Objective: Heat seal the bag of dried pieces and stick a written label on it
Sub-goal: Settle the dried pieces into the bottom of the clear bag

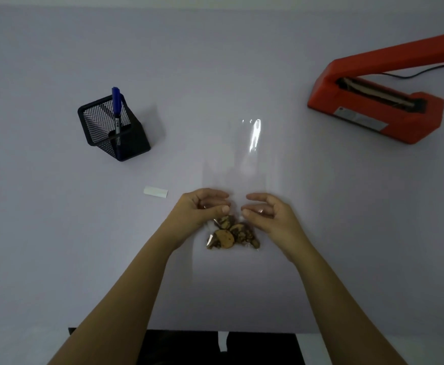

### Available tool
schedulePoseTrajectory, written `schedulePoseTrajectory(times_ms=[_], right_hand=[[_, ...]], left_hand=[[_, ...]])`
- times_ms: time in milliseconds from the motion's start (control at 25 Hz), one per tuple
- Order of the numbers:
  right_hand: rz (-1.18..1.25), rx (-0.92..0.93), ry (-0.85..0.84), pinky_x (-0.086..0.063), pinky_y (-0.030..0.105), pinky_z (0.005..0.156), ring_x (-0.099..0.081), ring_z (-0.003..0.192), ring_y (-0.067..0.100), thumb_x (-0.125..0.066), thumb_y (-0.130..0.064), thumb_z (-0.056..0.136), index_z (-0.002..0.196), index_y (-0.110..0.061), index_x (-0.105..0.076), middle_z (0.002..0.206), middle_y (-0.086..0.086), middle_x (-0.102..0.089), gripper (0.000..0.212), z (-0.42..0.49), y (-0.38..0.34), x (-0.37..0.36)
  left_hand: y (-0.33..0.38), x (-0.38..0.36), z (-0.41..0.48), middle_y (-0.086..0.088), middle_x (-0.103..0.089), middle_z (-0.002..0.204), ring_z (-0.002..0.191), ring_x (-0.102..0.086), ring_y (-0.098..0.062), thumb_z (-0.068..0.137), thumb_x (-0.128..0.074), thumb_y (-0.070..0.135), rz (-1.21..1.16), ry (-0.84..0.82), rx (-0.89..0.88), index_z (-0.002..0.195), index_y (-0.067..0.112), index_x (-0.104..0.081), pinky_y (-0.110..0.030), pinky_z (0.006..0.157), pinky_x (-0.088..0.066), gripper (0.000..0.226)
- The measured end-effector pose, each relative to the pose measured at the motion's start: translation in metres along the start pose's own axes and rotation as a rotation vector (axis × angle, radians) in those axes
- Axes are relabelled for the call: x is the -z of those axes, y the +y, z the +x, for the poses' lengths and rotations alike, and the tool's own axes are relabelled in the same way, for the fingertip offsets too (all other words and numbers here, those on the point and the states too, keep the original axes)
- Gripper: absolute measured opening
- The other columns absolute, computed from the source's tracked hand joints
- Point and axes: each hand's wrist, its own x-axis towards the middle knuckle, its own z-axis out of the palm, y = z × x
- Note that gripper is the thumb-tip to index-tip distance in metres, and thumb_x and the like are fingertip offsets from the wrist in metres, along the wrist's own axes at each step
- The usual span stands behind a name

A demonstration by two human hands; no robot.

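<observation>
A long clear plastic bag lies flat on the table, its open end pointing away from me. Brown dried pieces sit bunched at its near end. My left hand and my right hand hover over the bag just above the pieces, fingers curved and thumbs facing each other; whether they pinch the film I cannot tell. A small white label strip lies left of the bag. A blue marker stands in a black mesh pen holder at the left. The orange heat sealer sits at the right with its arm raised.
The sealer's black cable runs off behind it to the right. The white table ends near me at a dark edge.
</observation>
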Motion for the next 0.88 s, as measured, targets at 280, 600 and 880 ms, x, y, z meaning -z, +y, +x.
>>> schedulePoseTrajectory(times_ms=[280,600,880], right_hand=[[-0.016,-0.020,0.067,-0.054,0.021,0.067,-0.071,0.075,0.012,-0.077,-0.015,0.074,0.082,-0.022,-0.069,0.078,-0.003,-0.074,0.013,0.006,0.000,-0.006],[0.120,-0.095,-0.020,-0.058,0.034,0.075,-0.071,0.086,0.022,-0.079,-0.028,0.066,0.109,-0.027,-0.055,0.094,0.001,-0.075,0.050,0.007,-0.009,-0.009],[0.037,-0.060,-0.033,-0.056,0.027,0.075,-0.072,0.082,0.017,-0.083,-0.032,0.060,0.107,-0.029,-0.059,0.086,-0.002,-0.076,0.054,0.008,-0.010,-0.004]], left_hand=[[-0.005,0.001,0.006,-0.004,-0.076,0.083,0.082,-0.072,-0.020,0.074,-0.074,0.002,0.034,0.054,-0.030,0.089,0.017,-0.073,-0.025,0.074,-0.057,0.022],[-0.003,-0.001,0.006,-0.004,-0.076,0.084,0.084,-0.071,-0.017,0.077,-0.072,0.007,0.047,-0.012,-0.026,0.099,0.019,-0.069,-0.017,0.073,-0.054,0.025],[0.005,0.005,0.009,0.001,-0.076,0.082,0.083,-0.071,-0.010,0.077,-0.073,0.009,0.093,-0.025,0.000,0.099,0.024,-0.068,-0.011,0.068,-0.052,0.026]])
